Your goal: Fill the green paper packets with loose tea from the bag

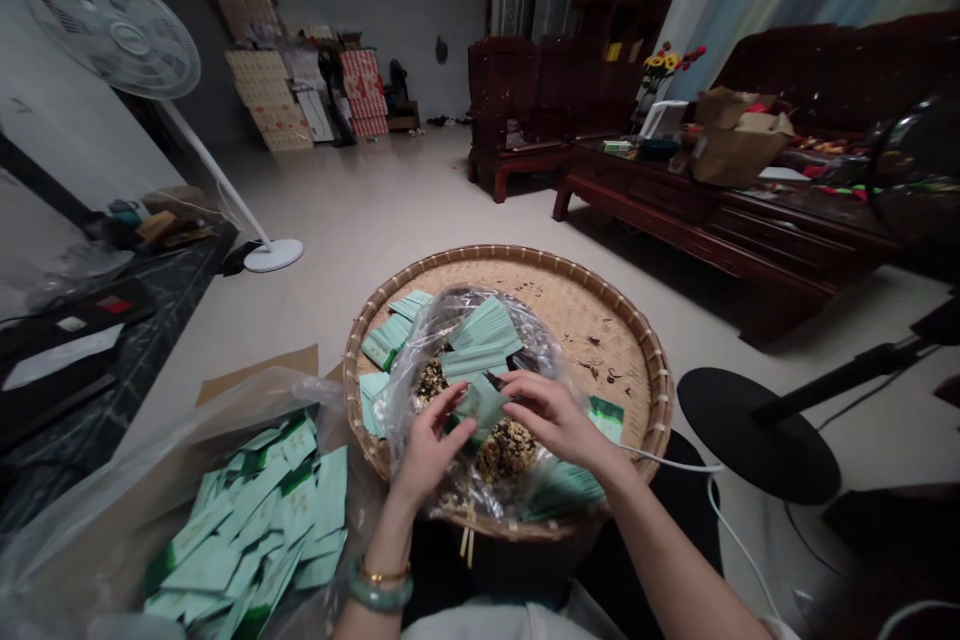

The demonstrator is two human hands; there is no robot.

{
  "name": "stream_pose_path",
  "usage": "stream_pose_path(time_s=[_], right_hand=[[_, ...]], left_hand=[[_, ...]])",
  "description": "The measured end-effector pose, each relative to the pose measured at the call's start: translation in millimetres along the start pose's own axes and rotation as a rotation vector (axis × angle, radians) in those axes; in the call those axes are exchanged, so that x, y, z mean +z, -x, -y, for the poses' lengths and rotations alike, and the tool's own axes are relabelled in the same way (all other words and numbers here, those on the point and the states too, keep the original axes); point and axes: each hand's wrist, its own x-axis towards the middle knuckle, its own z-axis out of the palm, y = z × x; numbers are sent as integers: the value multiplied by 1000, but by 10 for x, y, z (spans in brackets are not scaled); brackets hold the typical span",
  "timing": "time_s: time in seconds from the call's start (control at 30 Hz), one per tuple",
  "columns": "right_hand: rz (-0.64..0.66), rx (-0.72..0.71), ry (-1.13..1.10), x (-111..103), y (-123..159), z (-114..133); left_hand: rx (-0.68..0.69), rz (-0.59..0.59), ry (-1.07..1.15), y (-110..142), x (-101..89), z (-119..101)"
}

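My left hand (436, 442) grips a small pale green sachet (481, 404) between thumb and fingers over the middle of the round woven bamboo tray (637, 320). My right hand (551, 420) meets the sachet's right side, its fingertips closed on a dark bit that looks like dried leaf at the sachet's upper edge. Below both hands, a clear plastic bag (544, 325) lies open on the tray, holding a yellow-and-black grainy mix (506, 452). A fanned stack of flat green sachets (486, 328) rests on the bag's far part. More green sachets (390, 340) lie along the tray's left side.
At the lower left, a plastic-lined carton contains many green sachets (255, 510). A white fan (274, 255) stands to the left; a black stand base (757, 435) and white cable (675, 460) are right. Beyond stands a dark wooden table (675, 210) bearing a paper bag (735, 145).
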Motion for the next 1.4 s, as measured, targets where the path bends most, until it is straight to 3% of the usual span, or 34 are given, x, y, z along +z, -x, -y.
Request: stream_pose_path(time_s=[0.17, 0.3, 0.5, 0.63, 0.9, 1.03, 1.17, 1.4], right_hand=[[5, 124, -5, -112, 53, -5], [-47, 227, 1, -150, 83, -29], [-146, 344, -257, -77, 104, -124], [-222, 373, -304, -30, 136, -162], [-91, 379, -367, -199, 158, -118], [-128, 410, -405, -164, 145, -135], [-57, 398, -413, -71, 137, -132], [-71, 327, -215, 71, 148, -160]], left_hand=[[-216, 56, 81, 5, -2, -78], [-253, -16, 112, 36, 45, -53], [-281, -70, 192, 58, 94, -18], [-337, 49, 226, 90, 110, -68], [-339, 156, 98, 138, 76, -144], [-255, 161, 85, 107, 38, -204], [-241, 219, 190, 69, 99, -270], [-299, 1, 293, 23, 307, -160]])
